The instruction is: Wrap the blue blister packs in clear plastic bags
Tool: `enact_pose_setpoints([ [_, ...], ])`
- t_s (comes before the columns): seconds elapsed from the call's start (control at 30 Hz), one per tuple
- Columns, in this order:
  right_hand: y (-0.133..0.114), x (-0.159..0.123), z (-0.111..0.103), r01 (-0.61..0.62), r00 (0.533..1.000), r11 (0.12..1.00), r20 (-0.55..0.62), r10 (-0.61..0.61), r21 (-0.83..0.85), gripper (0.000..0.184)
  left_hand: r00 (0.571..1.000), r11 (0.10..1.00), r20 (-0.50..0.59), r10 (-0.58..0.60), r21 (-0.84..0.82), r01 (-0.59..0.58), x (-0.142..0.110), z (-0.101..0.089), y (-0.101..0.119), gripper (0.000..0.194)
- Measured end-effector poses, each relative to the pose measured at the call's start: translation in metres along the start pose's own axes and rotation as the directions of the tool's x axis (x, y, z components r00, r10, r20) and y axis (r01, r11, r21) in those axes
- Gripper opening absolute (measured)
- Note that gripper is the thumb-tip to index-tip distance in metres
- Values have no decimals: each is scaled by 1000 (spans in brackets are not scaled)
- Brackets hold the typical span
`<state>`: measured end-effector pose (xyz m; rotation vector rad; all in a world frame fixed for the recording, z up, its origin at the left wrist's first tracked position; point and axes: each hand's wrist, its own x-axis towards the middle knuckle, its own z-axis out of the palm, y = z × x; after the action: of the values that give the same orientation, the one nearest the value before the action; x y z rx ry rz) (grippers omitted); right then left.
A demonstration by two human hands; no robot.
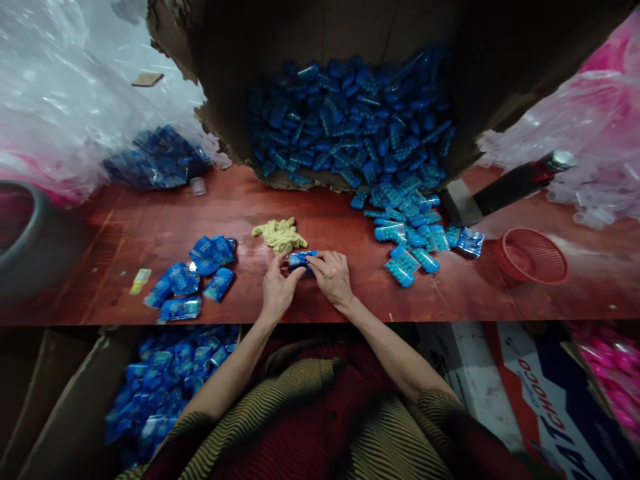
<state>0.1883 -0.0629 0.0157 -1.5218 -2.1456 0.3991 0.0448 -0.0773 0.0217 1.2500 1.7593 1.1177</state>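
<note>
A small blue printed candy container [302,258] lies between my two hands, over the red table just behind its front edge. My left hand [281,287] is closed on its left end. My right hand [331,275] grips the right end, thumb and fingers pressed on it. A crumpled yellow-green cloth [280,233] rests just beyond my hands. To the left is a group of blue printed containers [181,280]. On the right side lies a loose heap of clear containers filled with blue balls [407,230], with blue caps.
A torn cardboard box [220,127] full of similar containers opens towards me. A red basket [533,257] and a dark bar on a metal block [463,202] stand right. A grey tub [30,240] is left. Below the table edge, another box holds blue containers [165,387].
</note>
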Motion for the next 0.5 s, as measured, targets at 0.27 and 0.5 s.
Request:
enact_pose_setpoints([
  [0.27, 0, 9, -5, -252, 967, 736, 132, 219, 628, 41, 937, 830, 264, -227, -451, 329, 1, 0, 6, 22],
  [0.5, -2, 8, 6, -341, 936, 568, 217, 277, 749, 26, 937, 781, 224, -269, -519, 348, -3, 13, 6, 24],
])
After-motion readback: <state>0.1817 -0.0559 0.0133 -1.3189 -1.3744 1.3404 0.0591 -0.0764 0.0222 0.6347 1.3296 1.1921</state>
